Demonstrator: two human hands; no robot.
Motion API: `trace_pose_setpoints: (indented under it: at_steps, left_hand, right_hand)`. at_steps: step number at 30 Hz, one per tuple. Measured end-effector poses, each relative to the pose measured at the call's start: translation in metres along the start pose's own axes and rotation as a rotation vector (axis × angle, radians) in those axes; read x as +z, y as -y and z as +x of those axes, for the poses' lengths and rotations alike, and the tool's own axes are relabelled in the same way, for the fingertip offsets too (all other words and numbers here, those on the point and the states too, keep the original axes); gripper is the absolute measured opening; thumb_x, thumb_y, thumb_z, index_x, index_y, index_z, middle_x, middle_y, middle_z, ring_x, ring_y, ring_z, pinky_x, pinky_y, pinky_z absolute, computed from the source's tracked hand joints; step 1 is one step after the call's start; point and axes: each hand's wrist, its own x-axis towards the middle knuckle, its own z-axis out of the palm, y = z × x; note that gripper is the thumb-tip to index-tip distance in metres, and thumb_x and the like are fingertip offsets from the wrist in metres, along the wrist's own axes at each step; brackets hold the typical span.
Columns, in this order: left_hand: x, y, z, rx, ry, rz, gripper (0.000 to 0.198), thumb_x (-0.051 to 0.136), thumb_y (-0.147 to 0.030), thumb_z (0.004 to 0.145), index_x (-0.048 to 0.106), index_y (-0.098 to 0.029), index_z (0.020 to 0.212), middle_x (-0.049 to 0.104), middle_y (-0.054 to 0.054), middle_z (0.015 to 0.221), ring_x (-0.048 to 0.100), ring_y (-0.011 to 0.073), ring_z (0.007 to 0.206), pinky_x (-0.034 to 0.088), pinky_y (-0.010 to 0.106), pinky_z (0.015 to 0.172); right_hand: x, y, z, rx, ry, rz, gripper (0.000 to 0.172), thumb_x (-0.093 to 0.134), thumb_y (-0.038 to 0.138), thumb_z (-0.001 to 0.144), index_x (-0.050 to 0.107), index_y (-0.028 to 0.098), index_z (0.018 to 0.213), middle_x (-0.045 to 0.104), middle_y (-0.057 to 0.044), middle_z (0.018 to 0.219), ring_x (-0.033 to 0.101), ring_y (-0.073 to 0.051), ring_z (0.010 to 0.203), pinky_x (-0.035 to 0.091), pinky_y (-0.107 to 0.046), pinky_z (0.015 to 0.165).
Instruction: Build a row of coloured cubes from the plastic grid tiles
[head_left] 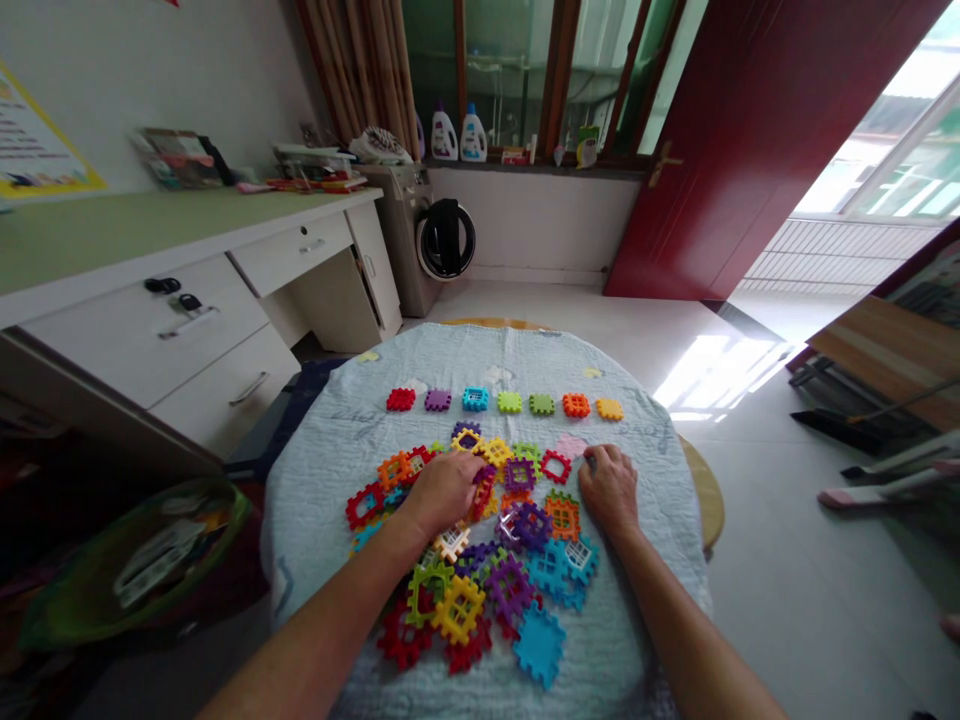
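A pile of coloured plastic waffle blocks (487, 545) lies on a round table covered with a pale blue cloth (337, 440). Beyond the pile, several single blocks stand in a row (506, 402): red, purple, blue, light green, green, orange, yellow. My left hand (444, 490) rests on the pile's left part, fingers curled over blocks near a yellow one (495, 452); what it grips is hidden. My right hand (609, 488) lies on the cloth at the pile's right edge, fingers bent, beside a pink block (571, 446) and a red one (556, 466).
A white desk with drawers (187, 320) stands to the left, with keys in one drawer lock. A washing machine (427, 235) is behind it. A green basket (127, 560) sits on the floor at the left. A red door (750, 140) is open at the right.
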Motion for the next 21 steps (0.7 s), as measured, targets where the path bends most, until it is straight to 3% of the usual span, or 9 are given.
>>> trace_pose_setpoints:
  at_steps: [4,9,11,14,16,18,21]
  left_hand:
    - [-0.003,0.004,-0.002,-0.038,-0.024,-0.146,0.02,0.049,-0.02,0.086,0.066,-0.02,0.096,0.072,0.006,0.099,0.066,0.0205,0.094,0.048,0.032,0.086]
    - [-0.007,0.003,-0.001,-0.066,-0.048,-0.407,0.031,0.052,-0.024,0.086,0.061,-0.024,0.115,0.071,0.002,0.106,0.065,0.0175,0.096,0.048,0.029,0.087]
    - [-0.007,0.002,0.002,-0.062,-0.098,-0.33,0.034,0.054,-0.023,0.084,0.061,-0.024,0.117,0.068,0.004,0.114,0.061,0.0203,0.104,0.046,0.034,0.095]
    - [-0.006,0.0,0.01,-0.066,-0.274,-0.103,0.039,0.059,-0.021,0.08,0.062,-0.024,0.119,0.054,0.009,0.135,0.048,0.0276,0.122,0.037,0.045,0.106]
    - [-0.006,-0.007,0.017,-0.025,-0.334,-0.028,0.041,0.059,-0.021,0.081,0.06,-0.025,0.121,0.049,0.008,0.138,0.044,0.0281,0.125,0.036,0.045,0.108]
    - [-0.005,-0.018,0.026,0.075,-0.274,-0.002,0.038,0.059,-0.02,0.081,0.06,-0.024,0.119,0.055,0.007,0.129,0.046,0.0259,0.12,0.038,0.042,0.105]
    - [-0.001,-0.041,0.038,0.197,-0.078,0.063,0.029,0.062,-0.022,0.079,0.064,-0.02,0.107,0.063,0.009,0.112,0.051,0.0262,0.11,0.043,0.041,0.098]
  right_hand:
    - [-0.003,0.002,0.0,0.006,0.012,0.004,0.019,0.051,0.021,0.086,0.065,0.02,0.099,0.061,-0.007,0.107,0.048,-0.022,0.098,0.03,-0.033,0.082]
    - [-0.003,0.002,0.001,0.005,0.007,0.01,0.021,0.051,0.021,0.085,0.066,0.019,0.1,0.061,-0.007,0.107,0.048,-0.022,0.099,0.029,-0.033,0.083]
    - [-0.003,0.002,0.001,0.008,0.009,0.009,0.021,0.051,0.021,0.085,0.066,0.019,0.1,0.061,-0.007,0.107,0.048,-0.022,0.099,0.03,-0.033,0.082]
    - [-0.003,0.002,0.001,0.007,0.01,0.001,0.02,0.052,0.02,0.085,0.066,0.019,0.1,0.061,-0.008,0.106,0.048,-0.022,0.098,0.03,-0.033,0.082]
    - [-0.004,0.003,0.001,0.008,0.012,-0.004,0.02,0.052,0.02,0.085,0.066,0.019,0.1,0.061,-0.007,0.106,0.048,-0.021,0.098,0.03,-0.032,0.082]
    - [-0.004,0.003,0.001,0.014,0.017,-0.005,0.019,0.052,0.02,0.085,0.066,0.019,0.099,0.06,-0.007,0.106,0.048,-0.021,0.097,0.03,-0.032,0.082]
    - [-0.005,0.004,0.001,0.02,0.018,0.002,0.019,0.052,0.02,0.085,0.066,0.02,0.098,0.061,-0.007,0.107,0.049,-0.022,0.098,0.03,-0.032,0.082]
